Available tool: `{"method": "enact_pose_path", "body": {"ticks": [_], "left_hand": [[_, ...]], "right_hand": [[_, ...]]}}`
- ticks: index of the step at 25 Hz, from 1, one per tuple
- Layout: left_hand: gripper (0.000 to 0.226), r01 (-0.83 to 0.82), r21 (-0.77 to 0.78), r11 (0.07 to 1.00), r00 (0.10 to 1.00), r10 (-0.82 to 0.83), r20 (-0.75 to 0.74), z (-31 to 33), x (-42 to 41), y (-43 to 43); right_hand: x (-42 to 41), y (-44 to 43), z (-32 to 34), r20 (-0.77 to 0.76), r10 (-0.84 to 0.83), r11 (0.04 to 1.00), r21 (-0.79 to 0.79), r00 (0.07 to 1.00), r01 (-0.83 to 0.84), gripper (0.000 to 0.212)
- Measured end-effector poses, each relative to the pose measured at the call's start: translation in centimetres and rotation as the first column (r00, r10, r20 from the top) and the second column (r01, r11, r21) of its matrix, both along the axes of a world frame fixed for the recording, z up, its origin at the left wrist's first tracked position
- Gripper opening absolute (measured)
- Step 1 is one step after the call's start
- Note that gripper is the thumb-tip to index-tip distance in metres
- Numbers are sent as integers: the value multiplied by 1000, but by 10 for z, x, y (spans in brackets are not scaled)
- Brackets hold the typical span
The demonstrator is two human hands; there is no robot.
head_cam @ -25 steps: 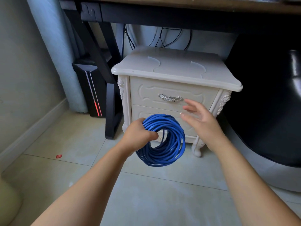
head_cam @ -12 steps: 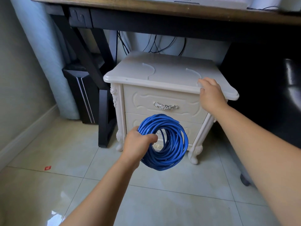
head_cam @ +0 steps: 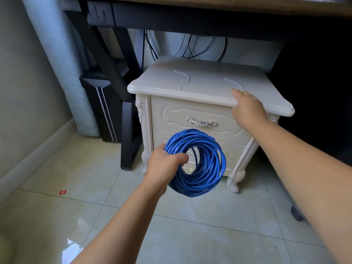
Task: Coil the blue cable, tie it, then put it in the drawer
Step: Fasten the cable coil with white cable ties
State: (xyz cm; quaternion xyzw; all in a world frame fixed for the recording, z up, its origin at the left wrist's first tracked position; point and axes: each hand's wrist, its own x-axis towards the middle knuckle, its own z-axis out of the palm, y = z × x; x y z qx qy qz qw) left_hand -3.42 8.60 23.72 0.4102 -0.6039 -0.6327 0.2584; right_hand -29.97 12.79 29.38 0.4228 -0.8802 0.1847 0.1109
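The left hand (head_cam: pixel 163 162) is wrapped tight around one side of the blue cable (head_cam: pixel 215 161), fingers curled right through the hole of the coil, so the whole bundle hangs off that fist. The coil is up in the air in front of the nightstand (head_cam: pixel 190 84), covering most of the lower drawer (head_cam: pixel 236 149), and doesn't touch the floor.

The right hand (head_cam: pixel 247 107) holds nothing. Its fingers lie flat on the nightstand's top at the front lip, toward the right corner. Whether the thumb hooks under the lip is hidden.

Progress-wise, coiling looks done, since it's a fat, neat ring with lots of loops. No tie shows anywhere on it, but the fist covers part of the ring, so that step can't be confirmed. Both drawers are shut, and the top drawer (head_cam: pixel 171 119) with its silver handle (head_cam: pixel 202 123) is untouched. So what's left is opening a drawer, dropping the coil in and shutting it.

The ring hangs roughly upright, flat face toward the drawer fronts, so the hole looks straight at the nightstand. It's a touch taller than wide, with its long axis running up-down. One cut end pokes out at the upper right of the ring.

Left of the nightstand stand a black desk leg (head_cam: pixel 129 130) and a PC tower (head_cam: pixel 102 111).
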Motion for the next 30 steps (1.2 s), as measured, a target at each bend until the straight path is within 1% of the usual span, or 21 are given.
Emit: {"method": "enact_pose_path", "body": {"ticks": [2,3,4,5,7,9,12,15,16,17,20,23,25,26,27,28,29,30], "left_hand": [[19,-5,12,1000,1000,5,-11,0,1,0],[19,-6,15,1000,1000,6,-15,1,1,0],[19,-4,18,1000,1000,5,-20,1,2,0],[18,-3,22,1000,1000,4,-25,1,3,0],[18,-4,27,1000,999,5,-36,2,5,0],[18,-8,37,999,999,10,-51,3,7,0],[18,-19,56,998,998,22,-60,4,10,0],[17,-26,59,998,998,30,-57,5,11,1],[17,-28,58,998,998,32,-56,5,11,1],[17,-27,59,998,998,30,-57,5,12,1],[17,-21,63,998,998,25,-62,5,11,1],[16,-27,70,997,997,32,-70,5,11,0],[15,-33,79,996,996,39,-80,6,11,-1],[14,-38,84,996,995,45,-85,6,11,-2],[13,-45,92,995,995,53,-89,5,11,-3],[13,-51,102,993,994,61,-90,5,11,-4],[12,-57,111,992,994,67,-89,4,12,-5],[12,-64,118,991,994,74,-83,3,13,-5]], "right_hand": [[-1,-2,-4,-49,33,996,-83,998,-37,57],[-3,-2,-6,-93,58,992,-110,994,-68,50],[-6,-2,-7,-128,77,987,-133,989,-94,39],[-9,-1,-7,-138,87,982,-154,987,-108,28],[-10,-1,-5,-117,102,976,-178,988,-122,18],[-11,-2,1,-105,106,982,-145,989,-121,17],[-12,-2,10,-85,97,993,-66,992,-102,35],[-12,2,15,-76,138,989,-49,987,-142,49],[-12,3,15,-79,155,986,-50,985,-159,50],[-13,3,14,-82,165,984,-59,983,-170,48],[-17,-1,12,-75,146,983,-105,986,-154,29],[-16,-1,12,-55,143,981,-126,988,-149,21],[-4,2,15,-56,142,965,-213,988,-151,20],[7,4,18,-42,132,945,-297,990,-139,20],[20,5,23,30,138,905,-410,990,-113,19],[36,7,28,173,197,841,-535,965,-76,17],[54,11,33,327,311,765,-643,892,-32,15],[72,16,38,428,432,692,-722,794,12,15]]}}
